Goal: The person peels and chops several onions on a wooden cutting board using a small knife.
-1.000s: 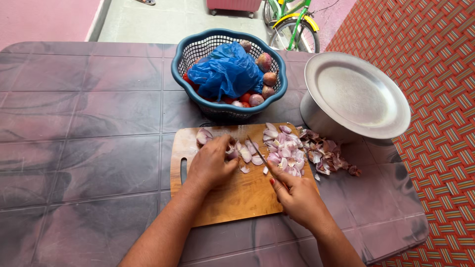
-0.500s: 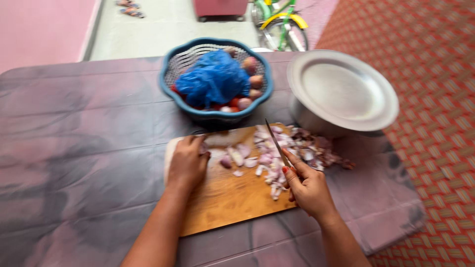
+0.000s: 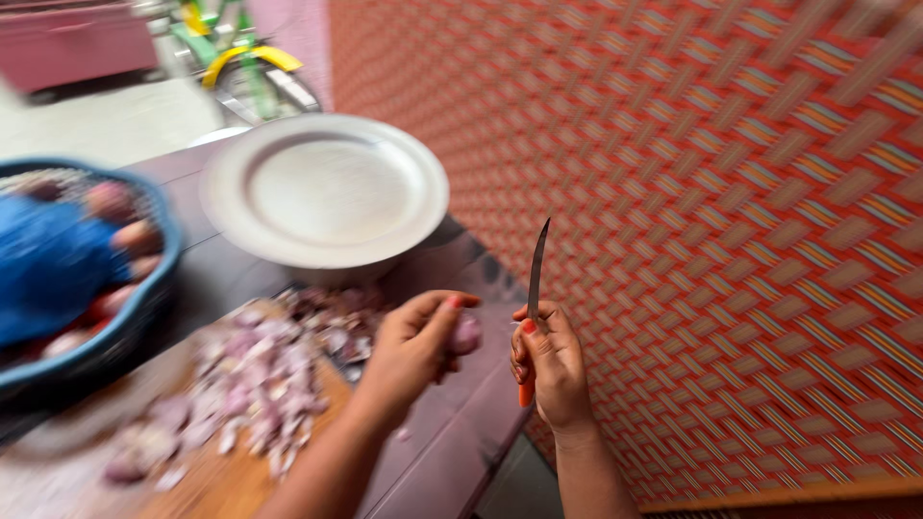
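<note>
Head camera is showing the left hand (image 3: pixel 409 351) pinching a small pinkish-purple shallot (image 3: pixel 465 333) between thumb and fingertips, lifted off the wooden cutting board (image 3: pixel 221 481) and hanging over the table's right edge. The right hand (image 3: pixel 550 360) is closing fully around the orange handle of a slim knife (image 3: pixel 536 279), whose blade is pointing up and standing just beside the shallot without touching it. The step in hand looks like trimming or peeling this shallot in the air, not chopping on the board; the next move would call for bringing the blade's edge to the bulb's end while the left fingers are keeping clear. A heap of chopped shallot pieces (image 3: pixel 255 370) is lying on the board, a round metal plate (image 3: pixel 325 187) is sitting behind it, and a blue basket (image 3: pixel 144 298) is standing at the left. Compared with half a second ago, both hands are now off the board and raised to the right, the knife is turned upright, and the view is swinging toward the red woven mat (image 3: pixel 711 240).
</note>
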